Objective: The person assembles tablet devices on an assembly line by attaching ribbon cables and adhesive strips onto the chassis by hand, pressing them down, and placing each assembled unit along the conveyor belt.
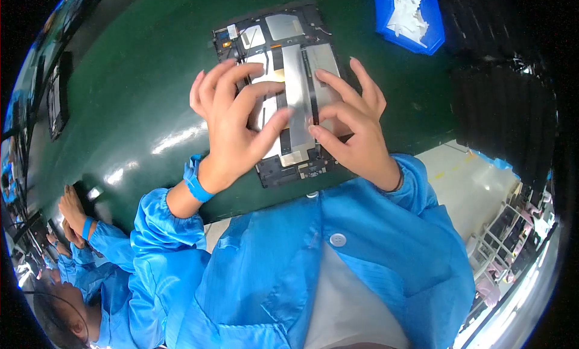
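Head view: a flat, opened black-and-silver electronic device (283,27) lies on a glossy green table (145,77); over the device's left half, the left hand (232,120), fingers curved apart; over its right, the right hand (365,130), fingers bent, any grip unclear.

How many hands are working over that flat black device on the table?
2: the left hand over the left side of the device, and the right hand over its right side. Neither is hidden.
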Demonstrator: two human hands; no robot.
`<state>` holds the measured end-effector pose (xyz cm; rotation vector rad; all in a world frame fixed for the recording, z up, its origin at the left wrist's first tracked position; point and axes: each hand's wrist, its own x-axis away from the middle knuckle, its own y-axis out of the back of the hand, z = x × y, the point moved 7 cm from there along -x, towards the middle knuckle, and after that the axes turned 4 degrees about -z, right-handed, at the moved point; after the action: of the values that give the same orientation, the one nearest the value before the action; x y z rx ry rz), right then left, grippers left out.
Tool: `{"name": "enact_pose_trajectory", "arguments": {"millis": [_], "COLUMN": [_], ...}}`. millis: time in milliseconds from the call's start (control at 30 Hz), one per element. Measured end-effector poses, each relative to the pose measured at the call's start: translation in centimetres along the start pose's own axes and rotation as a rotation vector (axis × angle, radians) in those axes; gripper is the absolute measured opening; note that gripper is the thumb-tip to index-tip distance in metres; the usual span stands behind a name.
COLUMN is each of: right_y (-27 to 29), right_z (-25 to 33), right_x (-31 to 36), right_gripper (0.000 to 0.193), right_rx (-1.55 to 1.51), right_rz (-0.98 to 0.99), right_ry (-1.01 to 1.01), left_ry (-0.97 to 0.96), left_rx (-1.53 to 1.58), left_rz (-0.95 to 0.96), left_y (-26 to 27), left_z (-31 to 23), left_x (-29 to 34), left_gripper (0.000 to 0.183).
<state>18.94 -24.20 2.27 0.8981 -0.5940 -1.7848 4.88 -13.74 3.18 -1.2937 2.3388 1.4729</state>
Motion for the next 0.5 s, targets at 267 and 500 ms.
{"name": "enact_pose_trajectory", "arguments": {"millis": [267, 500], "right_y": [1.5, 3.7], "right_z": [-1.0, -1.1], "right_x": [0.9, 1.0], "right_gripper": [0.016, 0.013], "right_rx": [-0.08, -0.274], "right_rz": [0.013, 0.099], "right_ry": [0.065, 0.081], "left_ry": [-0.246, -0.583], "left_rx": [0.12, -0.208], "left_rz": [-0.057, -0.122], "left_y": [-0.6, -0.9], "left_z": [-5.3, -8.5], "left_x": [0.9, 2.9], "left_gripper": [0.02, 0.018]}}
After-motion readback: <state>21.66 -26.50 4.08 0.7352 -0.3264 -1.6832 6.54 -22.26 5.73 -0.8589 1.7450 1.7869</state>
